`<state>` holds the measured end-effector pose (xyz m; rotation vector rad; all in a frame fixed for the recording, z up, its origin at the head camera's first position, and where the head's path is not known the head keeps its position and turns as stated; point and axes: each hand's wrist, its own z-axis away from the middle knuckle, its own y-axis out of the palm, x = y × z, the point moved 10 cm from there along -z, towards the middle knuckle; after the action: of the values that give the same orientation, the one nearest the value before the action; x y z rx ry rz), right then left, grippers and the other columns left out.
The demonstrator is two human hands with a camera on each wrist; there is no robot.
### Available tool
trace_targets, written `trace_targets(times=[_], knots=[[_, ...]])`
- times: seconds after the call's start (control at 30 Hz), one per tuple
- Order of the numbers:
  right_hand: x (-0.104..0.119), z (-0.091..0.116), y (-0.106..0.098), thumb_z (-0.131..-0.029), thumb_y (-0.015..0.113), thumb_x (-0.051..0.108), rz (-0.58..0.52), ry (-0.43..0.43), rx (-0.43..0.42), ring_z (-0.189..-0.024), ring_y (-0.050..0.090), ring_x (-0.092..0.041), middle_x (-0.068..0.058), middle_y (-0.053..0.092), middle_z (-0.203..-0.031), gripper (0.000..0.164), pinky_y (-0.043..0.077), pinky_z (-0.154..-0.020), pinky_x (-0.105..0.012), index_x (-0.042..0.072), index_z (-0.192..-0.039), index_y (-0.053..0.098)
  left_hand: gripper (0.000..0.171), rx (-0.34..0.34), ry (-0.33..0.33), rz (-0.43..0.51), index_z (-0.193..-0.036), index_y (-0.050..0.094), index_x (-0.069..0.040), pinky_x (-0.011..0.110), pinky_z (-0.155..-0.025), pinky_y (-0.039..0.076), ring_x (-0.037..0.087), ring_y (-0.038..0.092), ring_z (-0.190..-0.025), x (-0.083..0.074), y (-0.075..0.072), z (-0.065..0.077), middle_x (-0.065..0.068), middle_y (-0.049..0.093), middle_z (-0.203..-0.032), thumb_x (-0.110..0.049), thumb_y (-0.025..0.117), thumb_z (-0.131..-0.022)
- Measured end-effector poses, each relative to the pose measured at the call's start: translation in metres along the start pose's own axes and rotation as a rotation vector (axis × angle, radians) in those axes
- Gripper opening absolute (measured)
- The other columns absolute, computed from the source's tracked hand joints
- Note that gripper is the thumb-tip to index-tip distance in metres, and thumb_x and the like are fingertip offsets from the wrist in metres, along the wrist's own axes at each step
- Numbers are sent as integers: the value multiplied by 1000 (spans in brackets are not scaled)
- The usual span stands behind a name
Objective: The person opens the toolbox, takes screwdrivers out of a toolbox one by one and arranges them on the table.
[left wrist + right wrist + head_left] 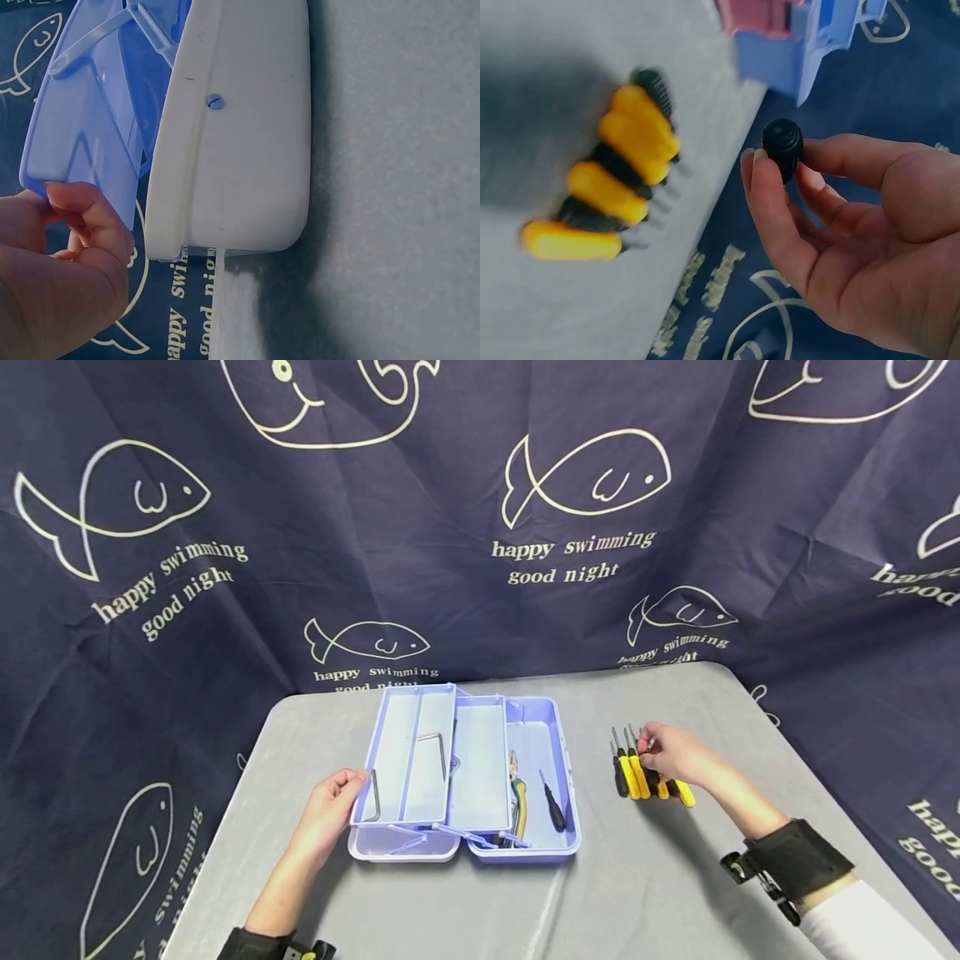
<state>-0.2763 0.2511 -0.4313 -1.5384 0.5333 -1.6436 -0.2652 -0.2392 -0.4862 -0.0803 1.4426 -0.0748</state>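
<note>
A lavender toolbox (572, 793) stands unfolded on the table, its stepped trays spread to the left. My left hand (327, 806) grips the outer corner of the upper tray (82, 142) between thumb and curled fingers. Two hex keys (377, 797) lie in that tray's compartments. Pliers (521, 802) and a small black screwdriver (553, 810) are in the deep base. On the right, my right hand (675, 753) pinches a black handle (782, 146), probably a screwdriver's; its shaft is hidden. Beneath that hand, yellow and black screwdrivers (634, 777) lie in a row.
A grey cloth covers the table (600, 902), whose back edge meets a dark blue curtain (465, 577) printed with fish. The toolbox's pale lid (247, 135) rests on the table on its left side.
</note>
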Motion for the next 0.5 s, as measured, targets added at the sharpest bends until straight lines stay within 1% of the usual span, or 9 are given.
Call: trace_targets(times=[0.03, 0.13, 0.2, 0.3, 0.5], knots=[[-6, 1, -2, -90, 61, -6, -4, 13, -3, -60, 62, -24, -8, 57, -76, 13, 60, -61, -45, 2, -91, 50, 23, -1, -1, -1, -103, 62, 3, 24, -57, 51, 9, 61, -62, 0, 0, 0, -3, 65, -72, -17, 52, -109], [-25, 3, -10, -91, 61, -6, 1, 50, -18, -59, 61, -23, -10, 58, -78, 13, 59, -59, -43, 1, -90, 49, 23, -1, 0, -4, -103, 62, 3, 24, -57, 51, 10, 61, -62, 1, -1, -1, -3, 65, -72, -17, 52, -109], [-37, 5, -14, -90, 61, -6, 8, 66, -29, -59, 60, -21, -10, 58, -78, 13, 59, -58, -42, 0, -90, 50, 24, -1, 2, -3, -103, 62, 3, 24, -57, 51, 10, 61, -62, 1, -1, -1, -2, 66, -72, -17, 52, -109], [-54, 6, -19, -89, 62, -6, 15, 88, -45, -59, 59, -20, -12, 59, -78, 13, 59, -59, -43, -2, -90, 50, 23, -1, 6, 2, -102, 62, 3, 24, -57, 51, 10, 61, -62, 2, 0, -1, -2, 65, -72, -17, 52, -109], [-86, 5, -21, -88, 66, -3, 8, 161, -41, -63, 59, -19, -13, 57, -80, 15, 60, -59, -39, -4, -89, 50, 22, -2, 5, 5, -99, 62, 2, 24, -55, 49, 10, 59, -61, 4, 0, 0, -2, 63, -71, -15, 52, -109]])
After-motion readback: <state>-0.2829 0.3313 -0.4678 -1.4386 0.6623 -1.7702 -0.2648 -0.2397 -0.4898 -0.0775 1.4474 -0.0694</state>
